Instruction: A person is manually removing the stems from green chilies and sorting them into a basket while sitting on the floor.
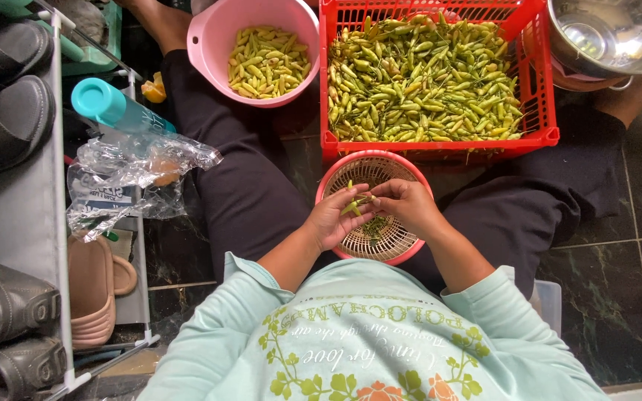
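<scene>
Red plastic crate (540, 82) brims with green chillies (421, 78); beside it a pink bowl (221, 37) holds trimmed ones. Over a pink-rimmed woven basket (395, 249) (stems lie inside), left hand (334, 217) and right hand (409, 204) pinch one chilli (356, 205) together. A steel bowl (618, 33) sits by the crate's right corner.

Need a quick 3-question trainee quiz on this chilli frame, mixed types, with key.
1. True or false: the left hand and right hand meet over the small round woven basket.
2. Which holds more chillies: A the pink bowl, B the red crate?
3. Fill in: the steel bowl sits to the crate's ____.

Key: 1 true; 2 B; 3 right.
</scene>
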